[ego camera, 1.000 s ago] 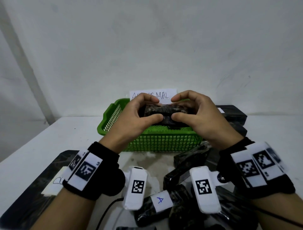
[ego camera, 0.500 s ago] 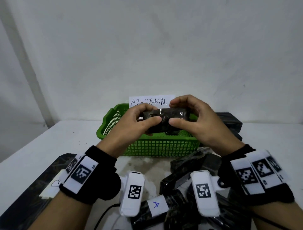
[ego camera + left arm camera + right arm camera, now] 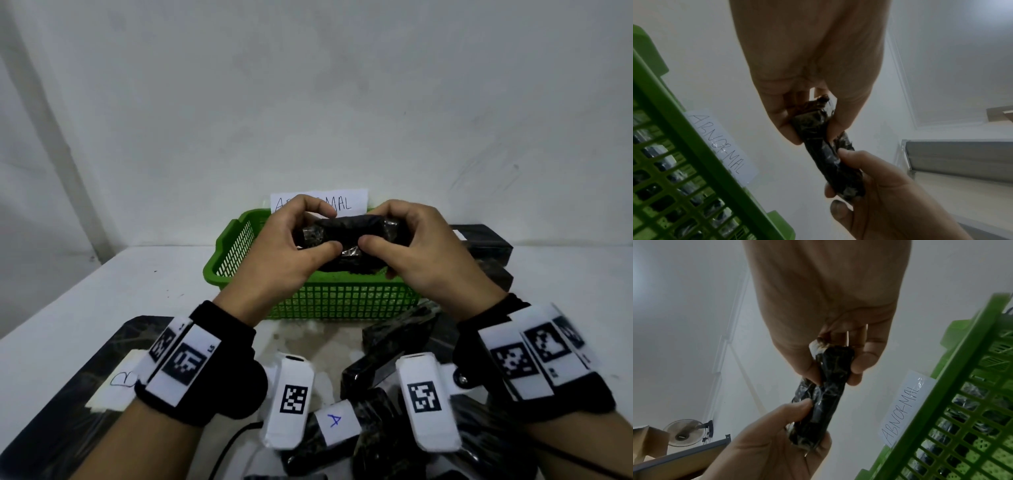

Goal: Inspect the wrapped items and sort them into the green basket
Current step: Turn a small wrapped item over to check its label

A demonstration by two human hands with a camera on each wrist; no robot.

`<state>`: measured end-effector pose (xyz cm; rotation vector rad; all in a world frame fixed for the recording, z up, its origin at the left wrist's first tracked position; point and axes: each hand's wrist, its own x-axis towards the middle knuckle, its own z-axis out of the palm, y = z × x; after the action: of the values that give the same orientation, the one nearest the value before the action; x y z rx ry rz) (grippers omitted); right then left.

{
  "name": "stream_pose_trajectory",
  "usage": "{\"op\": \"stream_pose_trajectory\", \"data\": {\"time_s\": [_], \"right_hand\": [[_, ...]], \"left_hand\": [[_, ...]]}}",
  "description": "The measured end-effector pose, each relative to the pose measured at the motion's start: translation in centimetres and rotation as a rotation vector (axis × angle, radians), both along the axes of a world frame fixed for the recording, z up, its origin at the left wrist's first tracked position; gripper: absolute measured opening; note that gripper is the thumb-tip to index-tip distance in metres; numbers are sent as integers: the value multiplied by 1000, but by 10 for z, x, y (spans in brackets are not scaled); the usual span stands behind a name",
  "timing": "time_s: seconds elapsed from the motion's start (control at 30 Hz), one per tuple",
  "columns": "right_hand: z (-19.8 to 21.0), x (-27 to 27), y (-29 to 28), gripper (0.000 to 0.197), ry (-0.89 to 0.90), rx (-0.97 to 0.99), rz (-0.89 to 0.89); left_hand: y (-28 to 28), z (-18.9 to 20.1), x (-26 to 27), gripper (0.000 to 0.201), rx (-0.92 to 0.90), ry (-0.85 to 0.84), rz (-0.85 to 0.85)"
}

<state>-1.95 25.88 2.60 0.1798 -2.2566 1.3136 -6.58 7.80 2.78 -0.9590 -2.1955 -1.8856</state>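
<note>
Both hands hold one black wrapped item (image 3: 349,236) crosswise above the green basket (image 3: 335,301). My left hand (image 3: 291,246) pinches its left end between thumb and curled fingers; my right hand (image 3: 407,246) grips the right end the same way. The left wrist view shows the wrapped item (image 3: 826,151) with crinkled film between my left hand (image 3: 807,113) and the right hand (image 3: 875,191). In the right wrist view the wrapped item (image 3: 824,399) runs from my right hand (image 3: 830,356) down to the left hand (image 3: 777,434). Dark wrapped items lie inside the basket (image 3: 962,418).
A paper sign reading ABNORMAL (image 3: 346,202) stands on the wall behind the basket. Several black wrapped items (image 3: 394,346) are piled on the white table near me, one labelled A (image 3: 334,419). A dark tray labelled B (image 3: 78,404) lies at left. More black packages (image 3: 486,240) sit right of the basket.
The hands have turned the wrapped item a little and shifted their grip while staying over the basket; it still hangs between both hands.
</note>
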Motion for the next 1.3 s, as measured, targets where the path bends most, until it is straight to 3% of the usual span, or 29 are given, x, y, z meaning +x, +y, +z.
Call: {"op": "stream_pose_trajectory", "data": {"time_s": [0.17, 0.33, 0.43, 0.57, 0.77, 0.9, 1.0, 1.2, 1.3], "right_hand": [[4, 5, 2, 24, 124, -12, 52], [7, 11, 3, 32, -69, -207, 184], [5, 5, 2, 22, -162, -274, 176], [5, 5, 2, 28, -56, -172, 137], [2, 6, -4, 18, 115, -20, -26], [4, 8, 0, 29, 136, 24, 43], [3, 10, 5, 39, 39, 5, 133], [3, 7, 8, 29, -238, -211, 145], [4, 8, 7, 17, -184, -226, 179]], "left_hand": [[-4, 2, -1, 20, 13, -171, 1], [-4, 3, -1, 15, 87, -206, -77], [-3, 1, 0, 14, 130, -190, -144], [1, -1, -1, 15, 125, -165, -145], [5, -5, -1, 11, 117, -171, -87], [2, -2, 0, 28, -15, -266, -78], [5, -5, 3, 31, -34, -303, -80], [6, -8, 1, 15, 87, -253, -146], [4, -5, 0, 12, 114, -212, -159]]}}
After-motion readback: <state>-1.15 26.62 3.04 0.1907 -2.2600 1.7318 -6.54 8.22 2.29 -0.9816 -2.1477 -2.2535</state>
